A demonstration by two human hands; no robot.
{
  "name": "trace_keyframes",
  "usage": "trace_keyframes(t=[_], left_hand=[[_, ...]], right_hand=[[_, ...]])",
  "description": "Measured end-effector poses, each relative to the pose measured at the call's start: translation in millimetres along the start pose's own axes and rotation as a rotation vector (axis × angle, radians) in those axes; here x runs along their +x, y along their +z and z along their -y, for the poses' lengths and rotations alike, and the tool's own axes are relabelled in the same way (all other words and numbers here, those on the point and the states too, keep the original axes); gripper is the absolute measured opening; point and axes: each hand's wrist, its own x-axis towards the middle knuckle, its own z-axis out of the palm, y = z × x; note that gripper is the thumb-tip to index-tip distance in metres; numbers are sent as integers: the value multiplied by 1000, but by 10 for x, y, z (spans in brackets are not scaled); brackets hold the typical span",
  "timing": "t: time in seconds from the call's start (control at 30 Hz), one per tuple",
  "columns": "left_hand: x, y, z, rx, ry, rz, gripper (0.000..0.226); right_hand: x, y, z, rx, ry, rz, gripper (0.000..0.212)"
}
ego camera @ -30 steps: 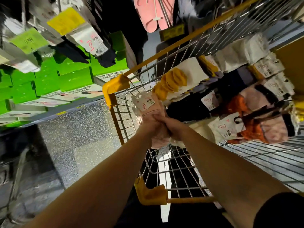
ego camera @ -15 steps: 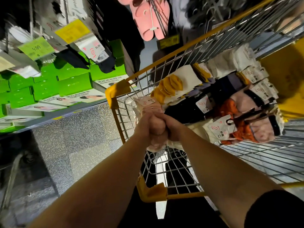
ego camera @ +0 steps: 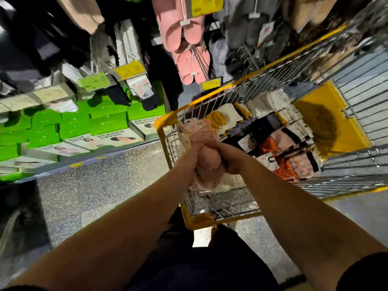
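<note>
gripping a pink sock pack [ego camera: 202, 139] between them, left hand [ego camera: 190, 162] and right hand [ego camera: 231, 158] are pressed together, both curled tight round it, just above the yellow wire cart [ego camera: 168, 120], more socks [ego camera: 279, 148] off to the right.

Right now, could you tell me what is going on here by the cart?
A person grips a pink sock pack with both the left hand and the right hand, holding it over the near end of a yellow-framed wire cart. More sock packs lie in the cart. Green boxes fill the shelf to the left, and pink slippers hang ahead.
</note>
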Motion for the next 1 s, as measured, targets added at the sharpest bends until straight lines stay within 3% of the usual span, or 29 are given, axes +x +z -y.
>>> trace_keyframes(t=[0.07, 0.13, 0.2, 0.27, 0.33, 0.43, 0.47, 0.57, 0.6, 0.67, 0.73, 0.87, 1.0], left_hand=[[-204, 0, -110, 9, 90, 9, 44], [-313, -44, -116, -21, 161, 59, 46], [-578, -91, -87, -82, 192, 93, 25], [-878, -143, -58, -200, 242, 99, 22], [-1084, -230, -77, -234, 296, 45, 32], [-1459, -523, -121, -326, 454, -181, 83], [-1561, -653, -132, -342, 502, -233, 88], [-1957, -1084, -175, -469, 560, -265, 72], [-2043, -1239, -190, -487, 589, -273, 77], [-2273, -1588, -231, -473, 685, -334, 110], [-2439, -1978, -245, -499, 745, -417, 120], [-2984, -2746, -296, -614, 819, -571, 106], [-3316, -3625, -373, -550, 817, -725, 76]], right_hand=[[-212, 28, 80, -70, -20, -8, 39], [-380, 123, 224, -159, -18, -36, 32], [-453, 133, 302, -210, -10, 8, 39], [-580, 250, 403, -264, -39, 96, 39], [-776, 494, 505, -284, -133, 110, 23], [-936, 917, 595, -306, -231, 209, 17], [-982, 1093, 620, -308, -245, 233, 17], [-1127, 1728, 688, -358, -300, 277, 16], [-1182, 1916, 704, -384, -319, 298, 16], [-1299, 2362, 710, -423, -358, 336, 16], [-1335, 2830, 686, -494, -408, 353, 25], [-1399, 3949, 539, -667, -510, 423, 85], [-1386, 5007, 378, -715, -575, 541, 77]])
